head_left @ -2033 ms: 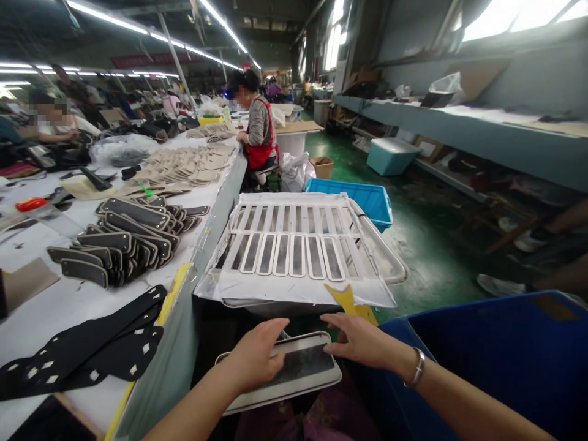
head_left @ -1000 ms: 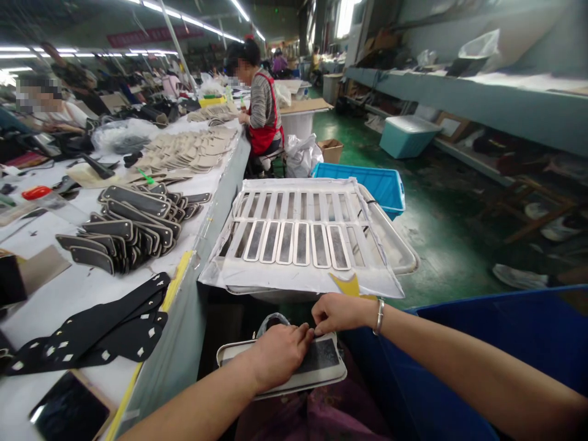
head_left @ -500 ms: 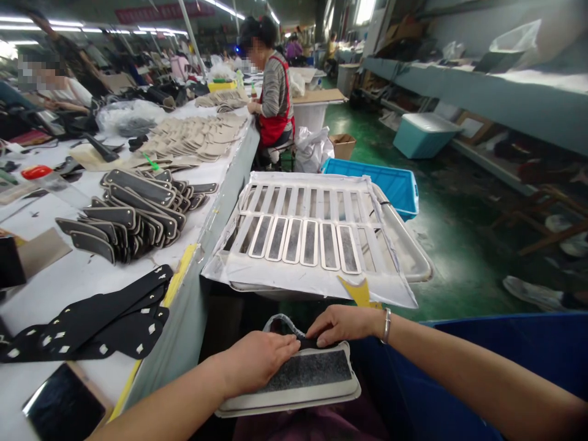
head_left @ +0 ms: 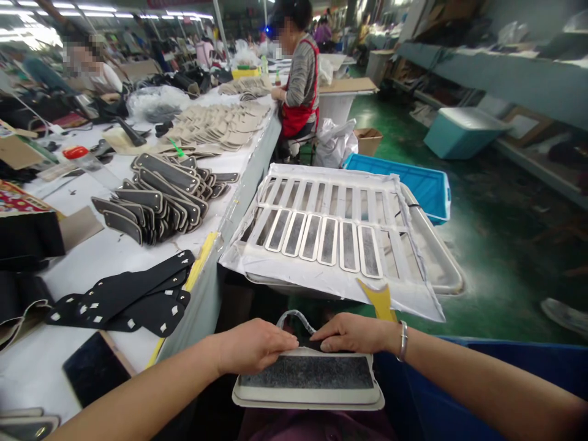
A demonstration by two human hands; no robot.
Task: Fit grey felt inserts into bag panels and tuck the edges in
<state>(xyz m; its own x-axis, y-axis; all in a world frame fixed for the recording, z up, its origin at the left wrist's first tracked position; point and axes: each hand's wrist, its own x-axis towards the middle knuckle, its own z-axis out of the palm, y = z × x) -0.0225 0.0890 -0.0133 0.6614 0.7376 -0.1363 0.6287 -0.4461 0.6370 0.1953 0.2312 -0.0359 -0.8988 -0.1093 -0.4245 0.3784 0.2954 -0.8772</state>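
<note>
1. A flat, rectangular, pale-rimmed panel (head_left: pixel 307 381) with a dark grey glittery face lies low in the middle, right under both hands, its long axis running left to right.
2. The left hand (head_left: pixel 252 346) rests palm-down on the panel's far left corner, fingers loose, gripping nothing.
3. The right hand (head_left: pixel 356 334) sits at the far edge, fingertips pinched on a thin pale strip (head_left: pixel 296 316) that loops up between the hands.
4. The bench (head_left: pixel 78 263) stands to the left, with a white slotted tray (head_left: pixel 298 274) just beyond the panel.

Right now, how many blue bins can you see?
3: a light blue crate behind the white rack, a lidded teal bin on the floor farther right, a dark blue bin beside the right hand. Others may be hidden farther back.
</note>
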